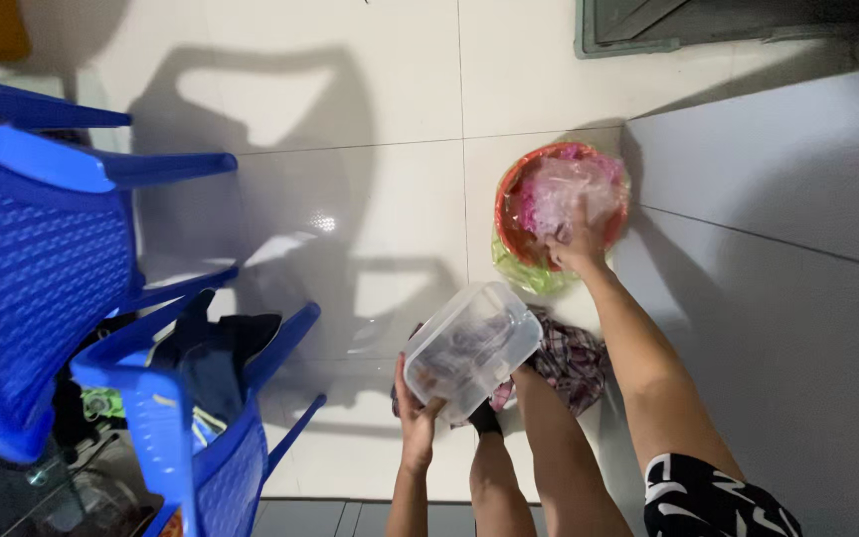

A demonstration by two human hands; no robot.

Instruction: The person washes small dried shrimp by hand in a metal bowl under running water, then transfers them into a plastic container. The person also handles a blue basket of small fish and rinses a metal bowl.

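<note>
Container [471,348] of clear plastic, long axis tilted up-right, gripped by left hand [417,418], right hand [577,247] pressed into bin [505,199].

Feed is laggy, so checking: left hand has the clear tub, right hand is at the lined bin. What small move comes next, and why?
Probably bring the clear plastic container over the red bin. The left hand holds it tilted, short of the bin, while the right hand is on the plastic liner at the near rim.

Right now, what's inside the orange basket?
The orange basket holds crumpled clear and pink plastic bags; the right hand presses in. Anything beneath the bags is covered.
</note>
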